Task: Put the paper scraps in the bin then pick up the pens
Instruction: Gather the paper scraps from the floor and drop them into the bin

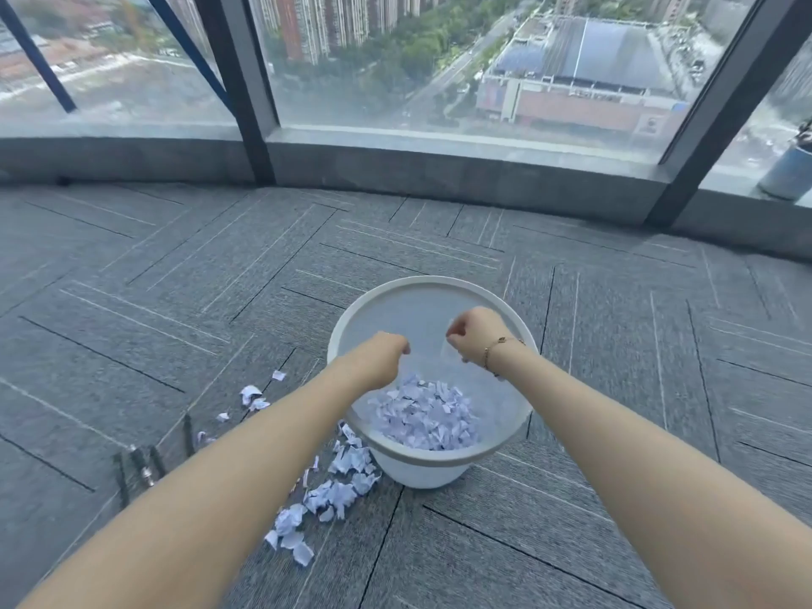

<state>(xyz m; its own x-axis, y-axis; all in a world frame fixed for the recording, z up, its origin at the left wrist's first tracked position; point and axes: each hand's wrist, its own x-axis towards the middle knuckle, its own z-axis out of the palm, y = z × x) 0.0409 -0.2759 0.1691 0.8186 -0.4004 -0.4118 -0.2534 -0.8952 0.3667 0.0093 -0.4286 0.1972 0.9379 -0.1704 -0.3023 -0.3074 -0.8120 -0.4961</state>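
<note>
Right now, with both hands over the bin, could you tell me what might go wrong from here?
1. Many paper scraps lie on the carpet close against the white bin; a nudge of the bin could scatter them.
2. The dark pens sit beside the left forearm, hard to see on the grey carpet, and might get knocked or overlooked.

Smooth, seemingly plastic bin [433,472]; crumpled paper scraps [424,417]; rough carpet [175,279].
</note>
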